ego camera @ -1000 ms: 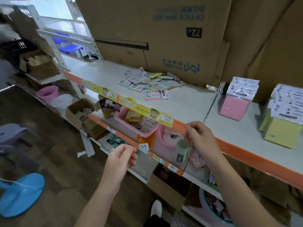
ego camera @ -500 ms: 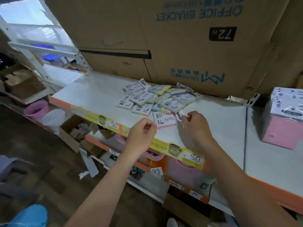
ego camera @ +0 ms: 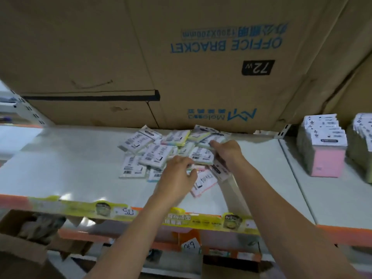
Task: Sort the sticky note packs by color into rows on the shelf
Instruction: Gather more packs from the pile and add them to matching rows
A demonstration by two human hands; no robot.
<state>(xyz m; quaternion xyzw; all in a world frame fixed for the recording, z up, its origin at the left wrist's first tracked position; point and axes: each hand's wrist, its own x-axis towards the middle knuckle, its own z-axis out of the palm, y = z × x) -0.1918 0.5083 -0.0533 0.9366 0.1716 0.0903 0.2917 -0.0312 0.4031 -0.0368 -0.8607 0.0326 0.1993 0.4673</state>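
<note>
Two hands are in the loose pile of sticky note packs (ego camera: 161,152) on the shelf (ego camera: 66,164). Your left hand (ego camera: 177,178) curls over the pile's near edge, touching a pink pack (ego camera: 203,183); whether it grips, you cannot tell. Your right hand (ego camera: 225,152) pinches a pack just beyond. Behind your hands, the cardboard box (ego camera: 201,63) reads "OFFICE BRACKET", "72w", upside down. Below your wrists, a price tag (ego camera: 127,212) reads "50".

Both hands, left hand (ego camera: 177,176) and right hand (ego camera: 227,151), reach into the jumbled sticky note packs (ego camera: 159,152) on the shelf (ego camera: 70,168).
</note>
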